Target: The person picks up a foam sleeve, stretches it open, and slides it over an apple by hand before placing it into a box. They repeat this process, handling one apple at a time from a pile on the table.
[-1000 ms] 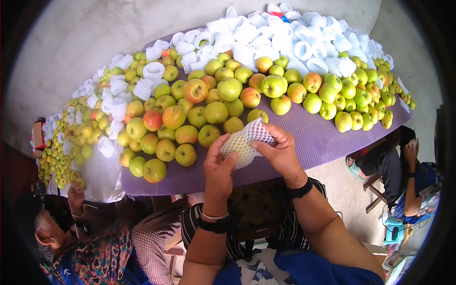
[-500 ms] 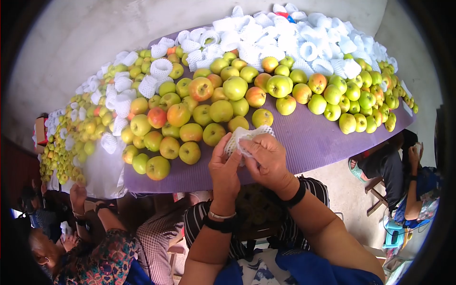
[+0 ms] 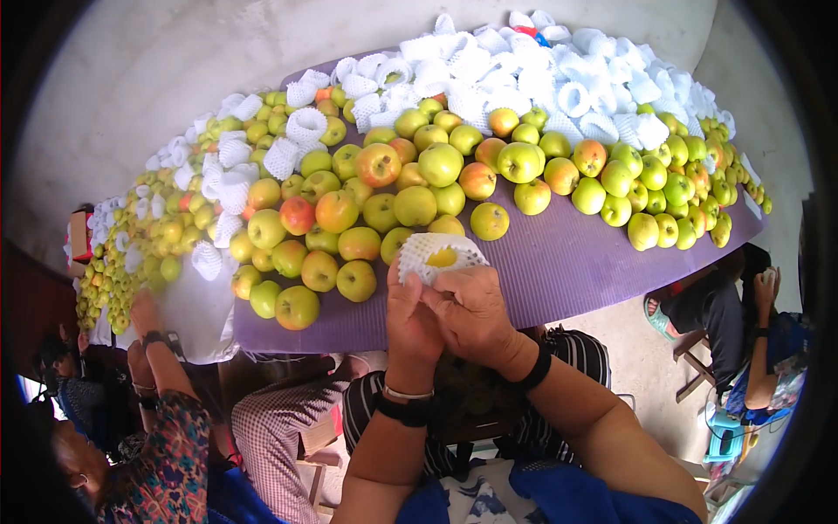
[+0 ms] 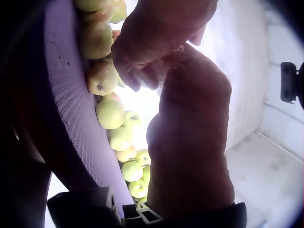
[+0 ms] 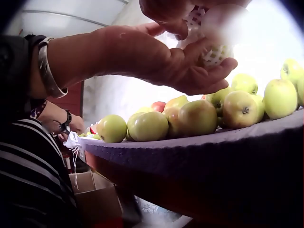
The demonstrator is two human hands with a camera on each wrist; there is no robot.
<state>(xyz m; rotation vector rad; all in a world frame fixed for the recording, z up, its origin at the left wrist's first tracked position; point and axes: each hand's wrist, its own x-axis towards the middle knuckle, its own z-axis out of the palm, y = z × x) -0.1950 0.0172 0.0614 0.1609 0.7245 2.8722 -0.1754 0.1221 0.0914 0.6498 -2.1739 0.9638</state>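
Note:
A white foam net [image 3: 421, 256] wraps an apple [image 3: 443, 258], whose yellow-green skin shows through the opening at the top. My left hand [image 3: 412, 319] holds the netted apple from below and the left, its fingers curled round it. My right hand [image 3: 476, 314] pinches the net's lower right edge, touching the left hand. In the right wrist view the left hand [image 5: 175, 64] cups the netted apple [image 5: 216, 54] in its palm, with the right hand [image 5: 166, 12] above it. In the left wrist view backlit hands hide most of the net.
Loose apples [image 3: 336, 210] cover the purple table [image 3: 559, 262] beyond and left of my hands, with more at the right. Empty foam nets [image 3: 524, 74] are heaped at the back. Other people sit at the lower left and far right. A cardboard box [image 5: 95, 197] stands below the table.
The net has turned in my hands, so its opening with the apple inside now faces up. My right hand has shifted down and left, against the left hand. A seated person's arm at the left has moved.

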